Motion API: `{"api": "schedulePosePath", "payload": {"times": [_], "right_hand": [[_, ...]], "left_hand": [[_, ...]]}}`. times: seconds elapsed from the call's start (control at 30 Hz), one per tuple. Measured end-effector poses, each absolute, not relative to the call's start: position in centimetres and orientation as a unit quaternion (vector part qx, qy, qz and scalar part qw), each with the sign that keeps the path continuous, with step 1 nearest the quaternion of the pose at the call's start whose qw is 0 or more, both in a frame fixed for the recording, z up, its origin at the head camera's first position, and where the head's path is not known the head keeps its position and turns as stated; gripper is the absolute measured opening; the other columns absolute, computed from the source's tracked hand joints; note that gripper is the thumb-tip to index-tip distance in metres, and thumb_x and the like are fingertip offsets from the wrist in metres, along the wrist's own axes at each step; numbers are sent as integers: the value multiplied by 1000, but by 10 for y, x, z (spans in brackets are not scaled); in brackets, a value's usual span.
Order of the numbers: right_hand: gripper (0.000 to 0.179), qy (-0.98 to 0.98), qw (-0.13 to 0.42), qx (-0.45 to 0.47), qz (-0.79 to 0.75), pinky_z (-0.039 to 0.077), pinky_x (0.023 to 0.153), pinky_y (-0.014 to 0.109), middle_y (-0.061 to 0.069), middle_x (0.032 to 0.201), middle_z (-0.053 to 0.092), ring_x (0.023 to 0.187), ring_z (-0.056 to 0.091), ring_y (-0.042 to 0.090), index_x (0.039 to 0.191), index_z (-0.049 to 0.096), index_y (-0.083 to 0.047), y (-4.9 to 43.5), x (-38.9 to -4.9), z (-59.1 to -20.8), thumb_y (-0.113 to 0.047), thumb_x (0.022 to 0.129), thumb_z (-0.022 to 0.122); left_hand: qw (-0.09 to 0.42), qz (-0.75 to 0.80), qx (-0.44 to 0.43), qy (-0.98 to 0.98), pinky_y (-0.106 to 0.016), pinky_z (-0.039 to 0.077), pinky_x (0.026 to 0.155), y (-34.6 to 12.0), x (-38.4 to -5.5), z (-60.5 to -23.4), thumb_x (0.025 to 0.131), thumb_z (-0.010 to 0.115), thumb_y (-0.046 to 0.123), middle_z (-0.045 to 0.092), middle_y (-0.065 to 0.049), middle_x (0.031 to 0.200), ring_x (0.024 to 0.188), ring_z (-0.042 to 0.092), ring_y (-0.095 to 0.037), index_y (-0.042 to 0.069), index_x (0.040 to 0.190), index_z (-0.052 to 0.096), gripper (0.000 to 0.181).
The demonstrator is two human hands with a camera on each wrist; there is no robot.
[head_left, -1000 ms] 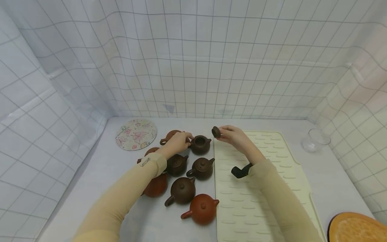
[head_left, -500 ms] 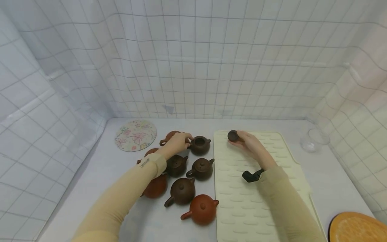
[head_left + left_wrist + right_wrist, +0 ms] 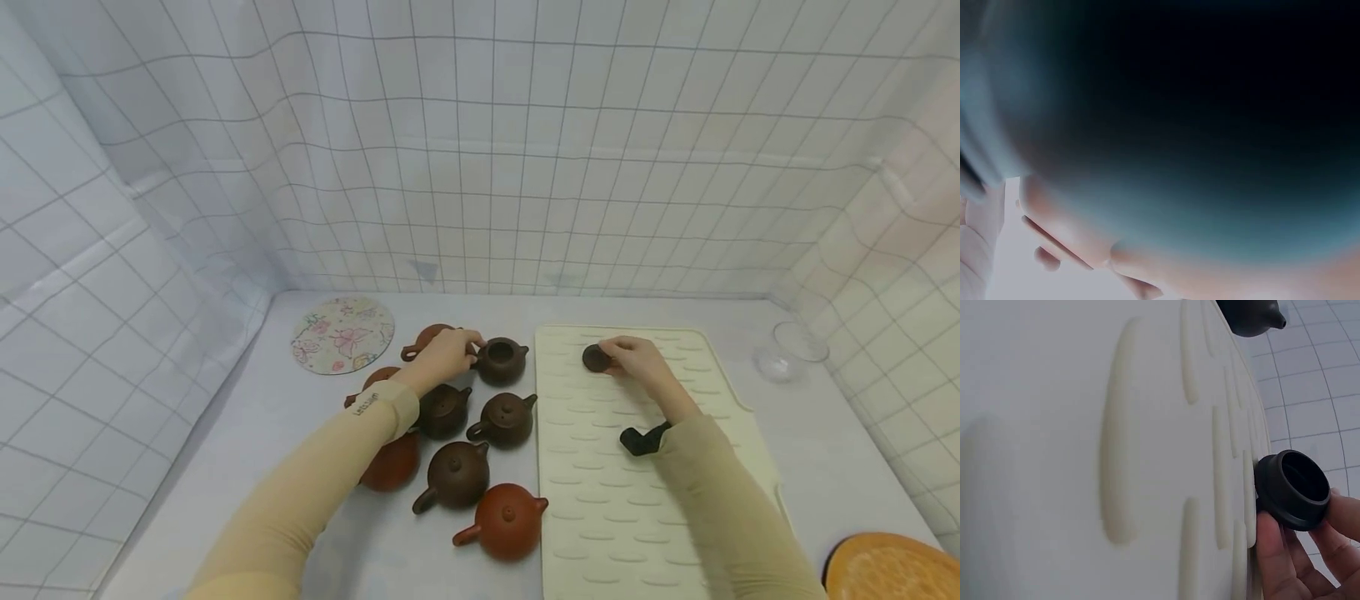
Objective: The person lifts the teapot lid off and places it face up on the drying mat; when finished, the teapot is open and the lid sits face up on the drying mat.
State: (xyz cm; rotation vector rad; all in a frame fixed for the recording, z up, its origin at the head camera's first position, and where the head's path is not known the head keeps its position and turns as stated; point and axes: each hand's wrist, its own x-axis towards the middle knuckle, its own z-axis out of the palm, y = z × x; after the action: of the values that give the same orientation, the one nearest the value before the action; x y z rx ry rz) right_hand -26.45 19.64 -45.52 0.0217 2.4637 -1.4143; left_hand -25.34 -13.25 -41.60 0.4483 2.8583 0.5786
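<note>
In the head view, my left hand (image 3: 446,357) grips the handle side of a small dark brown teapot (image 3: 501,362) whose round mouth is uncovered. A dark blur fills most of the left wrist view, with fingers along its bottom edge. My right hand (image 3: 637,364) pinches the dark round teapot lid (image 3: 597,358) above the far part of the cream mat (image 3: 600,467). Seen from the right wrist, the lid (image 3: 1292,489) is tipped on its side, its hollow underside showing, with fingers and thumb at its edge.
Several more brown and red teapots, such as a red one (image 3: 509,522) and a brown one (image 3: 458,475), stand left of the mat. A floral round mat (image 3: 343,336) lies back left. A clear glass (image 3: 795,346) is at right, an orange-topped round thing (image 3: 888,568) front right.
The right hand has carried the lid away from the teapot, rightward and a little nearer, over the cream mat. My left hand stays at the teapot's handle.
</note>
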Motion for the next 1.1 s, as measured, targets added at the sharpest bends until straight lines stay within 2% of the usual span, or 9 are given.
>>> {"api": "schedulePosePath", "payload": {"times": [0.2,0.43,0.7,0.87,1.0,1.1], "right_hand": [[45,889,110,4,-445,54,84,30,24,129,62,86,68,13,130,62,0,191,-262,-452,-33,102,53],[45,896,94,23,-433,52,82,30,24,123,65,88,69,19,131,62,-1,186,-263,-453,-34,103,53],[46,897,102,27,-430,52,90,37,24,131,61,99,68,26,134,59,-2,187,-264,-455,-35,104,50],[48,897,110,23,-428,50,98,43,24,134,58,109,66,32,136,56,-1,187,-265,-453,-35,105,47],[47,904,105,17,-414,47,102,47,24,134,58,117,61,36,136,56,-1,187,-264,-448,-35,105,46],[48,916,85,-4,-391,42,107,51,24,137,57,126,54,40,136,56,0,187,-261,-442,-35,105,45]], "left_hand": [[90,189,153,966,-27,47,66,-132,-255,-418,93,65,4,73,-12,104,84,67,-22,9,121,66,28],[93,186,153,966,-27,48,67,-132,-255,-417,94,65,5,73,-12,106,88,68,-22,9,121,66,28],[94,181,155,967,-30,52,73,-130,-253,-415,94,65,6,73,-11,106,93,69,-24,10,121,66,27],[95,181,158,966,-30,51,71,-129,-254,-416,94,64,5,73,-12,107,93,69,-25,10,122,65,28],[106,174,171,964,-30,51,72,-131,-253,-413,95,62,4,71,-14,111,96,68,-26,8,126,63,31],[120,169,183,961,-33,54,79,-134,-249,-406,97,61,7,69,-17,117,103,67,-28,6,131,60,34]]}}
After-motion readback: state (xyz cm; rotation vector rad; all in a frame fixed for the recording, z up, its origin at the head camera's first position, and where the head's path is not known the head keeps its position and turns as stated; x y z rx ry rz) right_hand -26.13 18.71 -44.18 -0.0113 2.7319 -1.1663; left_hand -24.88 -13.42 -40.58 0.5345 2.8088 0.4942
